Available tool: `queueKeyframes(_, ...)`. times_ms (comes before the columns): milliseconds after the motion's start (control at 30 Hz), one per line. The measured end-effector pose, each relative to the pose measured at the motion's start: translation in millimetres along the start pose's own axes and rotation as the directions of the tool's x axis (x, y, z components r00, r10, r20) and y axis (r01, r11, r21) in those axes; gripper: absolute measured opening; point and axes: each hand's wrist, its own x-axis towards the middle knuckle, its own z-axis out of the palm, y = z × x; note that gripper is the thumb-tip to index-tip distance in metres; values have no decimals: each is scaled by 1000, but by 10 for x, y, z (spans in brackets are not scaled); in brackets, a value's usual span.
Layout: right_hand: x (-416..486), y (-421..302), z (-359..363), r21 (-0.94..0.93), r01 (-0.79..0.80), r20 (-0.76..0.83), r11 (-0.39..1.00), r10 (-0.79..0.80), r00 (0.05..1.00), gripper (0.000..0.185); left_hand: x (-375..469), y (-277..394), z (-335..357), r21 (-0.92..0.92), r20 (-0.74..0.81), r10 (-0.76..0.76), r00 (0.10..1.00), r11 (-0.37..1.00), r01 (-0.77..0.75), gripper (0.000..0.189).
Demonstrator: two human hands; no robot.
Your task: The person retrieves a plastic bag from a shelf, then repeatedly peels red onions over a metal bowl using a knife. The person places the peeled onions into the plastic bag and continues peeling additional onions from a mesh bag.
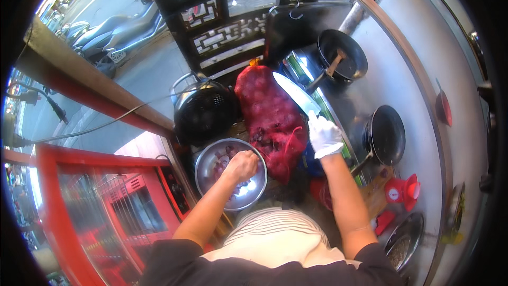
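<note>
My bare left hand [243, 165] is over a stainless steel bowl [201, 177], its fingers curled downward. Whether something is between those fingers is hidden from me. Pieces of what look like red onions or shallots [220, 163] lie inside the bowl. In a white glove, my right hand [324, 135] grips a large kitchen knife [294, 92], its broad blade angled away from me to the upper left. Below the blade stands a red mesh sack [264, 105] full of round bulbs, apparently onions or shallots, tied in yellow at its far end.
A dark pot or basket [204, 113] sits left of the sack. Along the right counter are a wok [345, 55] with a wooden utensil, a frying pan [387, 135] and a red kitchen scale [397, 192]. A red-framed cabinet [49, 202] and a hanging cable [115, 121] flank my left.
</note>
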Motion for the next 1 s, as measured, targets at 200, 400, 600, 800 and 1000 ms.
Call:
queueKeyframes(200, -586, 69, -282, 506, -285, 292, 814, 149, 945, 30, 45, 621, 570, 45, 582, 71, 810, 992, -119, 30)
queueKeyframes(400, -1087, 126, -48, 557, -576, 487, 598, 327, 810, 37, 146, 1186, 921, 46, 629, 214, 748, 949, -311, 34)
queueKeyframes(600, -1870, 282, -27, 613, -651, 531, 448, 376, 759, 38, 1138, 311, 816, 314, -24, -394, 919, 870, 381, 53)
queueKeyframes(800, -2321, 187, 86, 728, -639, 503, 248, 440, 744, 39, 1900, 680, 1530, -271, 43, -186, 982, 943, 191, 77)
queueKeyframes(1000, -2501, 312, 136, 772, -635, 562, 35, 431, 707, 41, 1766, 955, 1641, 324, 212, -251, 945, 930, 174, 76)
